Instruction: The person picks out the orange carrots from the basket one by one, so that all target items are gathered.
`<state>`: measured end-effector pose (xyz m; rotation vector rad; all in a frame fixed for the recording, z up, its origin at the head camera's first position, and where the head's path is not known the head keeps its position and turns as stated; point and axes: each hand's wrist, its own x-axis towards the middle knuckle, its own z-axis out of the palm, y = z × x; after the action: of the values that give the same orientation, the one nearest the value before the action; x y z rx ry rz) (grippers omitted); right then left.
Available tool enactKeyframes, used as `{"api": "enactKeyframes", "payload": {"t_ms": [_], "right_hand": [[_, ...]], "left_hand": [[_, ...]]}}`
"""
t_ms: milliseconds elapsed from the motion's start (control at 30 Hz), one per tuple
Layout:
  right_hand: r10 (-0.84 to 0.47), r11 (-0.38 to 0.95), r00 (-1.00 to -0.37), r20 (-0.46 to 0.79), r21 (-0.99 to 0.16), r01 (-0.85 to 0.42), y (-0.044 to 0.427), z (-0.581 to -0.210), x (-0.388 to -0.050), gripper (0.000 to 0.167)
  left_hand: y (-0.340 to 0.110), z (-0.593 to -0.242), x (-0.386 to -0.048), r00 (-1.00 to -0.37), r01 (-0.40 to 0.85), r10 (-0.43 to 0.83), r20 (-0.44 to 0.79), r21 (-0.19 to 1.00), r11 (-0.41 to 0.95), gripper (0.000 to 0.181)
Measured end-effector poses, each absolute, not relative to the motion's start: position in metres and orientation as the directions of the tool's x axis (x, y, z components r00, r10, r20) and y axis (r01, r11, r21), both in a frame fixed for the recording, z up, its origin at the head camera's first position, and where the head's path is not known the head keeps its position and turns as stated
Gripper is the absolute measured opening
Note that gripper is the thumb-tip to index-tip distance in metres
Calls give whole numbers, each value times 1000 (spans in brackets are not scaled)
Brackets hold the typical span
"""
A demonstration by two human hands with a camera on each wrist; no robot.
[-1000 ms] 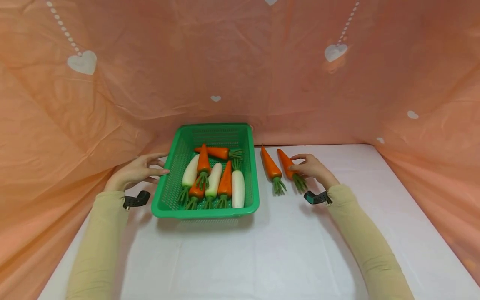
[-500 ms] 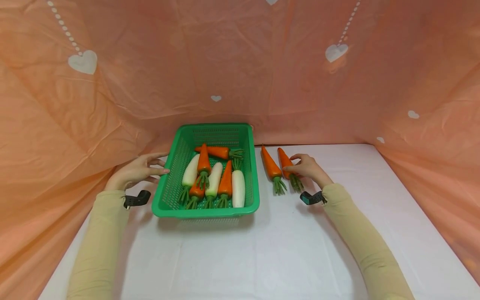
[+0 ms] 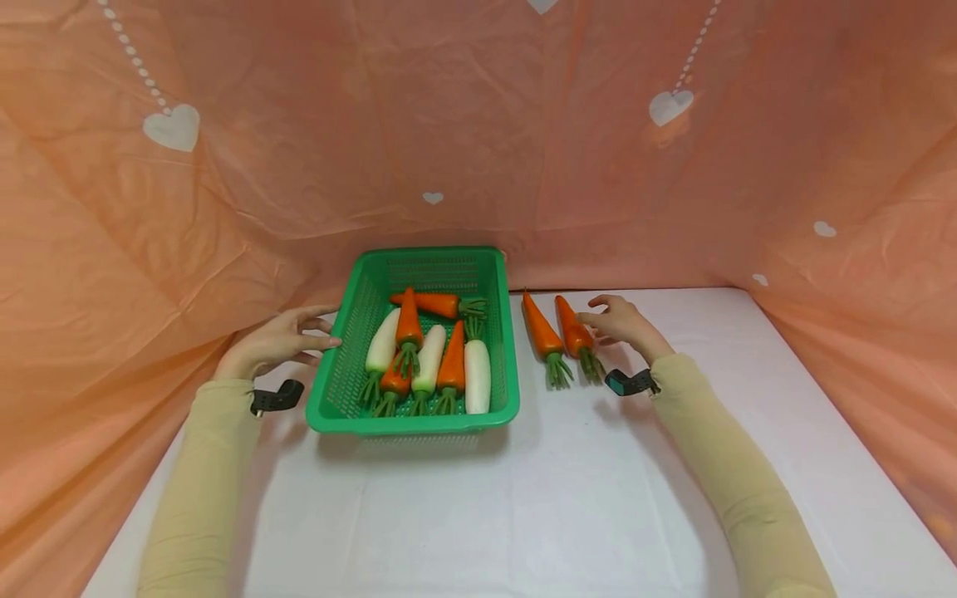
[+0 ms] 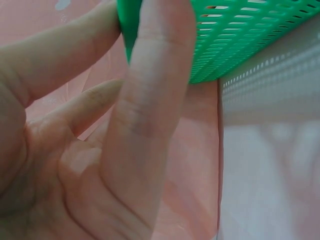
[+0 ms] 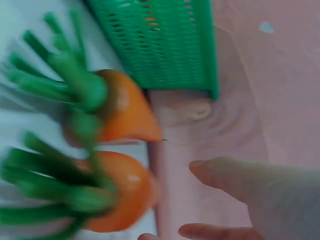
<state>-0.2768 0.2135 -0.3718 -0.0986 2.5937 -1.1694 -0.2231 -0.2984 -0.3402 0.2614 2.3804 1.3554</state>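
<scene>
The left hand (image 3: 280, 340) touches the left rim of the green basket (image 3: 411, 425) with its thumb and fingertips; in the left wrist view the thumb of this hand (image 4: 100, 135) crosses in front of the basket's green side (image 4: 235, 35). Right of the basket, two orange carrots (image 3: 542, 328) (image 3: 574, 332) lie side by side on the white table, leaves toward the front. Just right of the outer carrot is the right hand (image 3: 624, 324), its fingers spread and holding nothing. The right wrist view shows this hand (image 5: 260, 190) apart from the blurred nearer carrot (image 5: 125, 192).
In the basket lie several carrots (image 3: 452, 365) and three white radishes (image 3: 477, 378), one carrot resting across others. A pink cloth (image 3: 478, 124) with white hearts hangs behind and at both sides of the white table (image 3: 478, 515).
The right hand first moved slightly left with its fingers at the outer carrot, then let go and drew back up and to the right. The left hand stays at the basket rim.
</scene>
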Motion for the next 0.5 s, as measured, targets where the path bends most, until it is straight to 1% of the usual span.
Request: {"api": "enactKeyframes", "payload": {"t_ms": [100, 200, 367, 500], "right_hand": [[-188, 629, -955, -232, -775, 64, 216, -356, -282, 67], [-223, 590, -952, -208, -807, 38, 215, -337, -287, 68], [-273, 551, -949, -160, -834, -18, 206, -309, -295, 64], [-305, 515, -938, -164, -857, -18, 194, -293, -299, 62]], "left_hand": [[-298, -340, -224, -908, -25, 347, -235, 857, 515, 82], [-298, -339, -224, -907, -22, 349, -233, 857, 516, 83], [-299, -338, -223, -906, -11, 356, -230, 852, 524, 83], [-298, -339, -224, -905, -14, 355, -235, 849, 529, 83]]}}
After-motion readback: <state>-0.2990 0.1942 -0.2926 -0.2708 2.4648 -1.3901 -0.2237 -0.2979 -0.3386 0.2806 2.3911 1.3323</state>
